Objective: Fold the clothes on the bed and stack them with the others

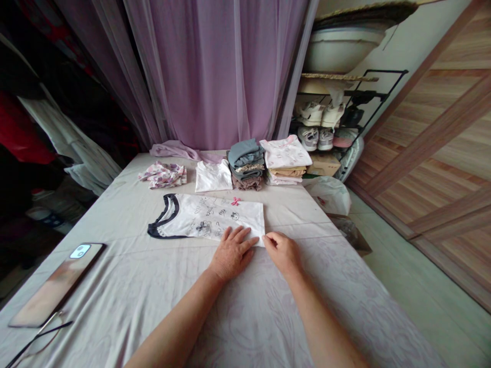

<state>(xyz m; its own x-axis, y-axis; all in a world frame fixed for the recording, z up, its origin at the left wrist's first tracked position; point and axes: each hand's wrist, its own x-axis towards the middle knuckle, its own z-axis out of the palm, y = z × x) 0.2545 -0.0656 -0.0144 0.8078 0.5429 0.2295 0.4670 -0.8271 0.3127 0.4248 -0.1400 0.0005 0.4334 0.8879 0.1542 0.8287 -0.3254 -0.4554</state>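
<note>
A white printed shirt (215, 214) with dark neck trim and a small red bow lies flat and folded lengthwise on the bed, its neckline to the left. My left hand (233, 251) rests on its lower right part, fingers spread. At the shirt's near right corner, my right hand (282, 251) pinches the hem between thumb and forefinger. Behind the shirt are a folded white garment (214, 176), a stack of grey and brown clothes (246, 166) and a stack topped by a pink-trimmed white shirt (287, 153).
A floral cloth bundle (163, 175) sits at the back left of the bed (146, 296). A phone (57, 286) and glasses (40, 335) lie near the left edge. Purple curtains (215, 66) hang behind. A shoe rack (368, 97) and wooden doors (441, 153) stand right.
</note>
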